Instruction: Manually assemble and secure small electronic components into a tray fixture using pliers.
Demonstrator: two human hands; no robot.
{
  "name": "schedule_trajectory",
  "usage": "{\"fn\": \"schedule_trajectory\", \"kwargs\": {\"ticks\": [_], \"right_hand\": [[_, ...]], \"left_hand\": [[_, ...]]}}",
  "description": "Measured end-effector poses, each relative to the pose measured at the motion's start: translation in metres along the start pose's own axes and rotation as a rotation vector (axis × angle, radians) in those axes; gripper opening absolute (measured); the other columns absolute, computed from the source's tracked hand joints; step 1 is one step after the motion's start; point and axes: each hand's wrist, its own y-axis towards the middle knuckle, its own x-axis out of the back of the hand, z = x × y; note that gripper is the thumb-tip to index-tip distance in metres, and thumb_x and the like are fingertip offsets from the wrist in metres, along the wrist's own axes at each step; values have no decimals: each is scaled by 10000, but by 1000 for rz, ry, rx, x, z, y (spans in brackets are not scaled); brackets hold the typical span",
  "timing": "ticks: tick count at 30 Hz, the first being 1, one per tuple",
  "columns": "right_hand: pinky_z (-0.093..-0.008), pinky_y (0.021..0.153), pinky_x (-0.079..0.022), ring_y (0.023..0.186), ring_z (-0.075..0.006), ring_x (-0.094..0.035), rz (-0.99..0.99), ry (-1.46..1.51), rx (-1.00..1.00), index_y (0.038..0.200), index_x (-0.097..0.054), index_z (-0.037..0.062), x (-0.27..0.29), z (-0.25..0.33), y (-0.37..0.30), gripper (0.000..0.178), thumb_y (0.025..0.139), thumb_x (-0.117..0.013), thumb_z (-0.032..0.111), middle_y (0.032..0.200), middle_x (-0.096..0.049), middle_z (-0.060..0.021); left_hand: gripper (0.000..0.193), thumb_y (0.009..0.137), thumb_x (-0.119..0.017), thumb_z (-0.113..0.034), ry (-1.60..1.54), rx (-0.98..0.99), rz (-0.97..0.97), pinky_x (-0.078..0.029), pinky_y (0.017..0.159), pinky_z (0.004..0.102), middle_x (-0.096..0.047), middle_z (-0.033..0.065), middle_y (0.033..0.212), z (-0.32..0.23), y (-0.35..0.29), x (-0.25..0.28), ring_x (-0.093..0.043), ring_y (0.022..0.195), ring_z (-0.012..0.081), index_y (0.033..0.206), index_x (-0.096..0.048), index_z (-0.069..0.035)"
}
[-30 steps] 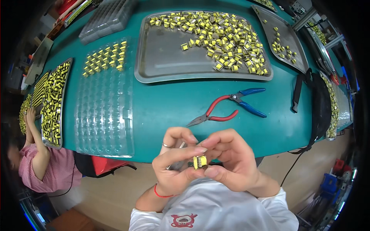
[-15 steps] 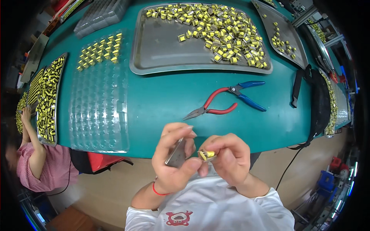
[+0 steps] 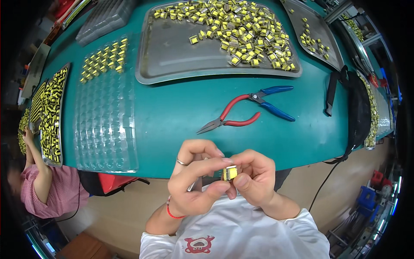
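Right now my left hand [image 3: 196,185] and right hand [image 3: 254,181] pinch yellow part [image 3: 230,173], fingers curled tight. Pliers [image 3: 248,110] near, on table [image 3: 172,112]; tray [image 3: 181,52] behind; nothing blocks.

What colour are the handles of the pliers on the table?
The pliers have one red handle and one blue handle, seen clearly in the head view.

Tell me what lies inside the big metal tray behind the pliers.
The metal tray holds many small yellow components, heaped toward its far and right side; its near left part is bare. Whatever lies beneath the heap is hidden.
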Motion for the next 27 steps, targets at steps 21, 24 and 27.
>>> {"fn": "schedule_trajectory", "kwargs": {"ticks": [21,24,27], "right_hand": [[-261,642,-519,774,-149,-630,118,-795,232,1085,-530,-75,3,-4,-1,332,836,-728,17,934,-636,-182],[-264,652,-534,774,-156,-650,75,-855,256,1076,-534,-88,3,-7,-1,302,857,-708,26,928,-646,-183],[-269,655,-552,746,-165,-665,22,-845,231,1067,-525,-92,-2,-5,-3,280,876,-687,35,929,-645,-194]], "left_hand": [[813,926,-306,-674,-1150,473,-120,-273,1103,610,-496,300,1290,2,2,-8,-409,1277,507,1327,-436,21],[854,920,-267,-696,-908,422,-77,-278,1092,619,-498,306,1284,0,-1,-12,-439,1250,503,1307,-432,47],[868,918,-241,-706,-838,373,-31,-293,1082,623,-500,307,1280,0,0,-14,-454,1237,499,1285,-444,54]]}}
